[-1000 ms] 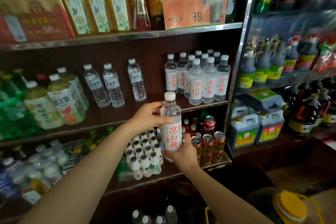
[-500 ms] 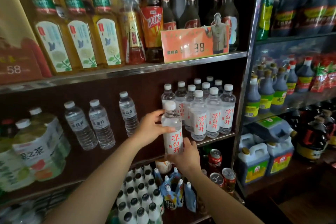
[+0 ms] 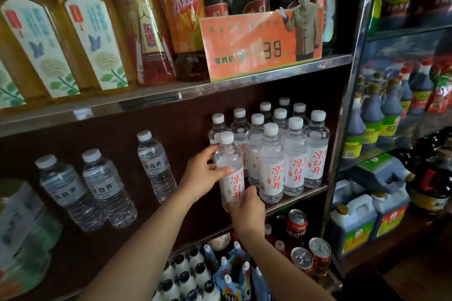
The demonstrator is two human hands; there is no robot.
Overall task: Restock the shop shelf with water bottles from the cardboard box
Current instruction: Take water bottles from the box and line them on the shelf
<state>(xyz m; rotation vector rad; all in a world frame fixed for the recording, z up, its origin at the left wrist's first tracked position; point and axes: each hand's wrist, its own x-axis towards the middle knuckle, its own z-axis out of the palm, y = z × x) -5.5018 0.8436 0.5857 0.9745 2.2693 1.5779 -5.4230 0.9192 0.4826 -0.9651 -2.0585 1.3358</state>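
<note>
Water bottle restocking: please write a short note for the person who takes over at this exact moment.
Left hand: grips the upper body of the water bottle.
Right hand: holds its base from below.
The bottle is upright at the left front of the stocked group on the middle shelf; whether it already stands on the shelf cannot be told.
Done: about a dozen matching bottles stand there.
Left: seat this one and release. The cardboard box is out of view.
</note>
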